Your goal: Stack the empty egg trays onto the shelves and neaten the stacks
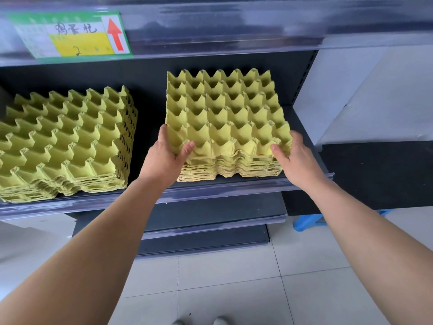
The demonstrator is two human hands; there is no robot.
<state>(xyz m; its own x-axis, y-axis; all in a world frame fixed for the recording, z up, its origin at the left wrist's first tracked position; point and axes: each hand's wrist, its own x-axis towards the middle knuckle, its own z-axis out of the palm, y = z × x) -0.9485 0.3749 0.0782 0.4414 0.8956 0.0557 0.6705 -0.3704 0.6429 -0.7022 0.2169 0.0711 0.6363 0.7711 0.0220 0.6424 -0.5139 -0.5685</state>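
Left hand (166,158): I pinch the near left corner of the right stack (225,118), thumb down in a corner cup, fingers curled round the side edge
Right hand (297,160): I pinch the near right corner the same way, thumb on top, fingers along the side
Right stack: yellow egg trays, sitting toward the right end of the shelf (210,190), near edge just behind the shelf's front lip, layers uneven at the front
Left stack (65,141): taller, toward the shelf's left end, turned askew to the front lip
Label (70,35): green and yellow with a red up-arrow, on the rail above the shelf
Stool (309,221): blue, on the floor below the shelf's right end
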